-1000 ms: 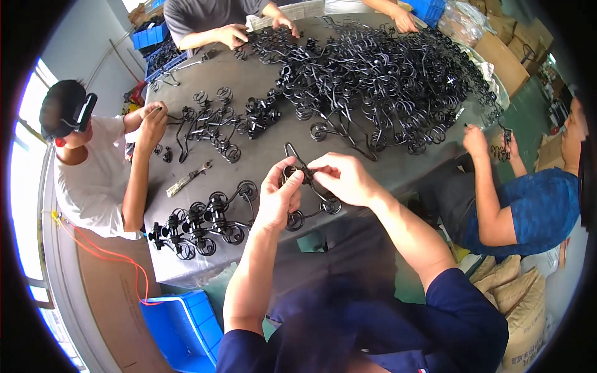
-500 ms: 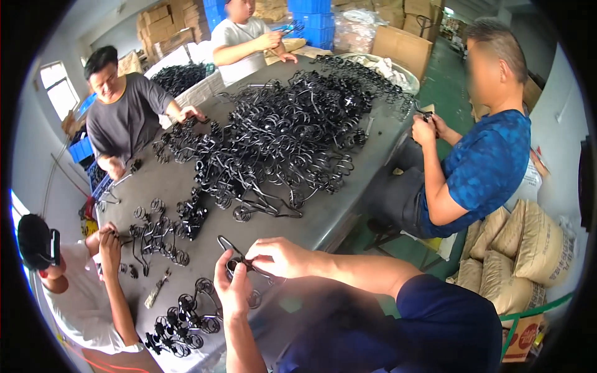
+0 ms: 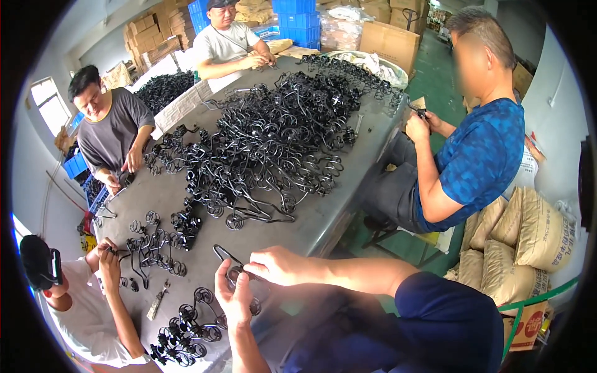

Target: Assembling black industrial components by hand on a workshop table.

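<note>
My left hand (image 3: 234, 298) and my right hand (image 3: 278, 264) both grip one black bent-wire piece (image 3: 225, 255) with a coiled end, held just above the near edge of the grey table (image 3: 311, 227). My left fingers pinch its lower coil while my right fingers hold its middle. A small heap of similar wire pieces (image 3: 186, 326) lies on the table to the left of my left hand. A large tangled pile of black wire pieces (image 3: 267, 137) covers the table's middle and far end.
Three other people sit at the table's left and far sides, and a fourth in a blue shirt (image 3: 479, 155) sits at the right edge, all handling wire pieces. Tan sacks (image 3: 528, 242) lie at the right. Blue crates (image 3: 298, 9) and cardboard boxes stand behind.
The view has swung from looking down at the table's left end toward its far right. My hands still hold the same wire piece, now low in the picture.
</note>
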`<state>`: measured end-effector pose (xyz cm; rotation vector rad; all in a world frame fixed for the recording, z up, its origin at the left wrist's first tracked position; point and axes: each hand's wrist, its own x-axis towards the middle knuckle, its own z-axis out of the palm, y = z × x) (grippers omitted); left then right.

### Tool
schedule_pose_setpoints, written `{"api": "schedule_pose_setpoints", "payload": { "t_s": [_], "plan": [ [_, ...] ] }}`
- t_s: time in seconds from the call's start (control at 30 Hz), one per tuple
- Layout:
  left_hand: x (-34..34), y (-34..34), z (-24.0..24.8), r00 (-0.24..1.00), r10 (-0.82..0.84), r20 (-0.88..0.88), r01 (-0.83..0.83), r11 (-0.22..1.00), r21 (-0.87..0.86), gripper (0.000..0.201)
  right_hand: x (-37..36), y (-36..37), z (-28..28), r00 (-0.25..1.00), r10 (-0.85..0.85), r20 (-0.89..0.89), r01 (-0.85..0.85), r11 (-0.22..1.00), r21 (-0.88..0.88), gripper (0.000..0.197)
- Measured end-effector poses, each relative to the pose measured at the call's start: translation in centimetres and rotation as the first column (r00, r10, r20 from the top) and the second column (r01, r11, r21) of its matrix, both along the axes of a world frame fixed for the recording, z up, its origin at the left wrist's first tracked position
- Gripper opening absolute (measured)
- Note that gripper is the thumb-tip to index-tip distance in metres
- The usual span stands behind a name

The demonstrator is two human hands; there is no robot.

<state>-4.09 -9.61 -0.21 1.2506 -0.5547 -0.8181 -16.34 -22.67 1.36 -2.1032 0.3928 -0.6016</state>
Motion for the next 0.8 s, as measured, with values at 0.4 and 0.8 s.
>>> {"api": "schedule_pose_setpoints", "payload": {
  "t_s": [0.4,0.8],
  "plan": [
    [-0.3,0.3,-0.4,0.99,-0.023,0.141,0.022,1.0,0.008,0.053,-0.5,-0.7,0.0,0.989,0.15,0.01,-0.148,0.962,0.228,0.034],
    [-0.4,0.4,1.2,0.998,-0.02,0.061,0.018,1.0,0.023,0.052,0.2,-0.9,-0.3,0.979,0.19,-0.066,-0.164,0.945,0.284,0.032]
  ]
}}
